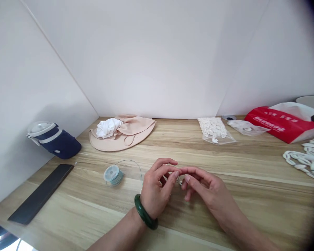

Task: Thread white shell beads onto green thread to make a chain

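Head view: left hand [157, 186], thumb and forefinger together; right hand [205, 186] curled, index tip meeting them; can't tell what either pinches. Thread [134, 161] runs from spool [113, 175] on table [94, 205] to left hand.

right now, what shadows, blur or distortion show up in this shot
Head view, left: soft shadow on the wall by the blue bottle, whose lean may be wide-angle distortion; head view, right: dark, blurred border; head view, centre: detail between left hand and right hand too small to read clearly.
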{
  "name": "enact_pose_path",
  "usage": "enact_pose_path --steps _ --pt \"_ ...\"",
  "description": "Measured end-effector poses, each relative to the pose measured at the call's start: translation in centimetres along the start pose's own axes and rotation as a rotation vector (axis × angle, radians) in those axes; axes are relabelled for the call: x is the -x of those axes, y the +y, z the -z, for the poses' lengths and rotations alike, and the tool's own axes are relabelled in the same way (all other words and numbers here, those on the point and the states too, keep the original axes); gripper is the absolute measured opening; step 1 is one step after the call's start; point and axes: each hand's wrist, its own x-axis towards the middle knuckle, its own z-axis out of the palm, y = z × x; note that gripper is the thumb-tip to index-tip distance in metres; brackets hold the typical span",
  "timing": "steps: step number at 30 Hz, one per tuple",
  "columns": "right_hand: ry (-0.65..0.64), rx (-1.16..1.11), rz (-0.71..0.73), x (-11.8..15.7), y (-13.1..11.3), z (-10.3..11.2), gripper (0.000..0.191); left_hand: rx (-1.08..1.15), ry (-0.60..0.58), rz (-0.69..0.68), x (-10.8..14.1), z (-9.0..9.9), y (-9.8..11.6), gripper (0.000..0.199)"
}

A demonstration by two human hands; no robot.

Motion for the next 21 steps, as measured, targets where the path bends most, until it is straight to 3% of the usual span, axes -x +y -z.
enact_pose_path --steps 3,8,11,14,17,21 --pt "-0.059 -0.117 -0.042 -0.1 -0.2 -0.1 0.034 0.018 -0.019 0.009 0.1 -0.2 0.0 0.018" --pt "-0.035 -0.199 -0.043 0.0 -0.3 0.2 0.028 0.072 -0.006 0.036 0.0 -0.3 0.2 0.026" --pt "-0.048 -0.299 -0.012 0.1 -0.8 0.7 0.027 0.192 -0.156 0.094 0.0 -0.5 0.6 0.048" --pt "-0.049 -0.344 0.006 -0.1 -1.2 1.4 0.025 0.271 -0.293 0.105 -0.1 -0.8 1.1 0.057" --pt "-0.007 -0.364 0.029 -0.4 -1.1 2.0 0.022 0.256 -0.348 0.115 -0.3 -1.2 1.4 0.050" --pt "0.077 -0.372 0.048 -0.8 -0.8 2.6 0.022 0.093 -0.306 0.155 -0.2 -1.3 0.8 0.034"
